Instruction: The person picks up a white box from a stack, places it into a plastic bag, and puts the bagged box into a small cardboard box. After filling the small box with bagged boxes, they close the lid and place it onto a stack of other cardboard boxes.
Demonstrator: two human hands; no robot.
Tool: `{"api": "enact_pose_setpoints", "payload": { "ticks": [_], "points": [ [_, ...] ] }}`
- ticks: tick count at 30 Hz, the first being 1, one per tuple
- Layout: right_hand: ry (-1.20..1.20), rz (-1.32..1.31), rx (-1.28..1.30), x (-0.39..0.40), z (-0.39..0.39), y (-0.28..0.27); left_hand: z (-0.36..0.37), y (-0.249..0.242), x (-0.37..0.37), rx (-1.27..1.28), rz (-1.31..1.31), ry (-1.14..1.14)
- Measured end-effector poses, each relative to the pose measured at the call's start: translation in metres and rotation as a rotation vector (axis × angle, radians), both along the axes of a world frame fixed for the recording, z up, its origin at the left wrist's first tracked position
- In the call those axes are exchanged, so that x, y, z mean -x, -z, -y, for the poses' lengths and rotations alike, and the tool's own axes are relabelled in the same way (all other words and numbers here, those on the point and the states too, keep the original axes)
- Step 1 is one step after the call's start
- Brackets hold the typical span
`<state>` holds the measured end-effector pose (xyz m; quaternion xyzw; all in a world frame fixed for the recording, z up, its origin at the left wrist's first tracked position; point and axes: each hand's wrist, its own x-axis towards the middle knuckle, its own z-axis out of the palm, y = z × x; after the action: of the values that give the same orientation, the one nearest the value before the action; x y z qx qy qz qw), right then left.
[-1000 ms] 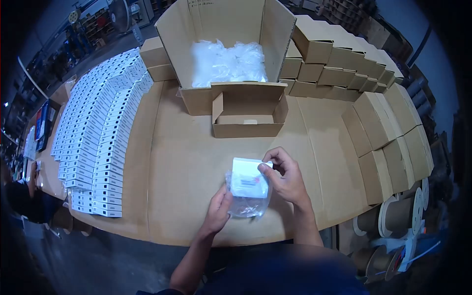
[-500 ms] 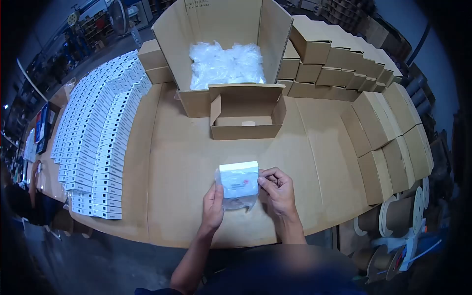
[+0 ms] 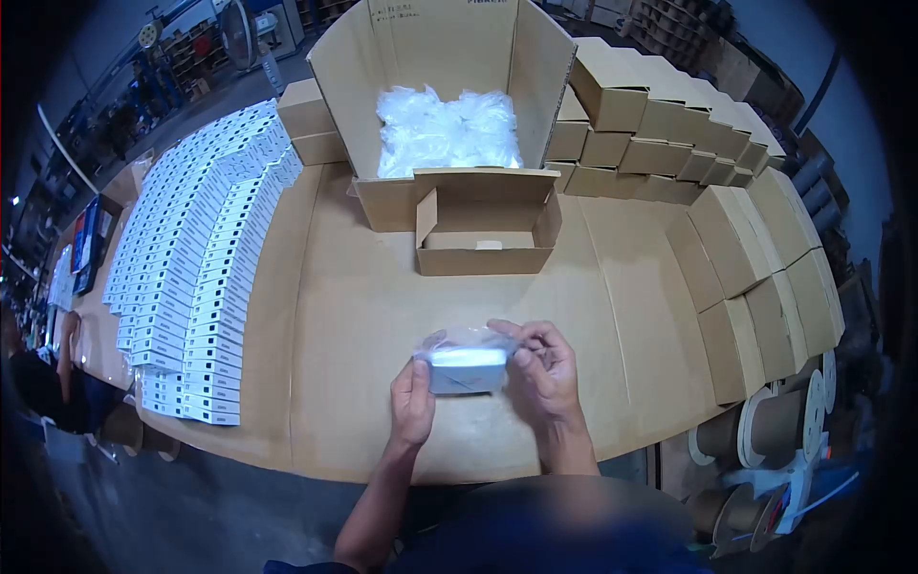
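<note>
A small white box [image 3: 469, 377] sits inside a clear plastic bag [image 3: 466, 337], held above the table near its front. My left hand [image 3: 414, 402] is closed on the left end of the bagged box, thumb on the near side. At the right end, my right hand [image 3: 547, 368] pinches the bag by its upper corner. Loose film stands up along the far side of the box. Beyond the hands stands an open cardboard carton [image 3: 488, 260] with a small white piece at its front wall.
Stacked white boxes [image 3: 196, 268] cover the table's left side. A large carton [image 3: 382, 206] at the back holds crumpled clear plastic bags [image 3: 449, 134]. Brown cartons [image 3: 732, 239] are piled at the right and back right. Another person [image 3: 48, 373] is at the far left.
The bagged box has tipped, its printed face turning away and its narrow side now showing. The loose film has gone from the near side to the far side. Both hands keep hold.
</note>
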<state>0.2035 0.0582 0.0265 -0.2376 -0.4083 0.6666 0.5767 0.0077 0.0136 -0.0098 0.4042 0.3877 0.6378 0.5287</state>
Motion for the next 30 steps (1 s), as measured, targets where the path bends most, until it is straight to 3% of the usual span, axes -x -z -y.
{"api": "enact_pose_setpoints", "payload": {
  "ticks": [2, 3, 6, 8, 12, 16, 19, 22, 23, 27, 30],
  "points": [
    [0.009, -0.043, 0.029, 0.014, 0.005, -0.016, -0.002, -0.006, -0.009, 0.026, 0.138, -0.039],
    [0.02, 0.109, -0.054, 0.016, 0.005, -0.008, -0.001, -0.003, -0.009, 0.015, 0.112, -0.039],
    [0.005, 0.223, 0.152, 0.016, 0.01, 0.001, -0.002, 0.0, -0.01, -0.025, 0.002, -0.027],
    [0.022, 0.241, 0.086, 0.017, 0.011, 0.003, 0.0, -0.015, -0.013, -0.047, -0.12, -0.016],
    [-0.031, 0.3, 0.028, 0.011, 0.01, 0.003, 0.006, -0.004, -0.006, 0.225, 0.205, 0.115],
    [-0.044, 0.453, -0.04, 0.006, 0.008, -0.007, 0.002, -0.009, -0.005, 0.207, 0.182, 0.043],
    [0.029, 0.377, 0.018, 0.006, 0.009, -0.005, 0.0, -0.014, -0.006, 0.216, 0.178, 0.004],
    [0.249, -0.056, 0.124, 0.012, 0.006, -0.014, -0.003, -0.018, -0.009, 0.242, 0.196, -0.021],
    [0.268, -0.019, 0.084, 0.009, 0.006, -0.017, -0.004, -0.02, -0.009, 0.253, 0.205, -0.031],
    [0.049, 0.586, -0.445, -0.007, 0.001, -0.012, -0.006, -0.015, -0.01, 0.278, 0.208, -0.039],
    [-0.055, 0.775, -0.271, -0.002, 0.005, -0.013, -0.006, -0.016, -0.012, 0.278, 0.21, -0.04]
  ]
}}
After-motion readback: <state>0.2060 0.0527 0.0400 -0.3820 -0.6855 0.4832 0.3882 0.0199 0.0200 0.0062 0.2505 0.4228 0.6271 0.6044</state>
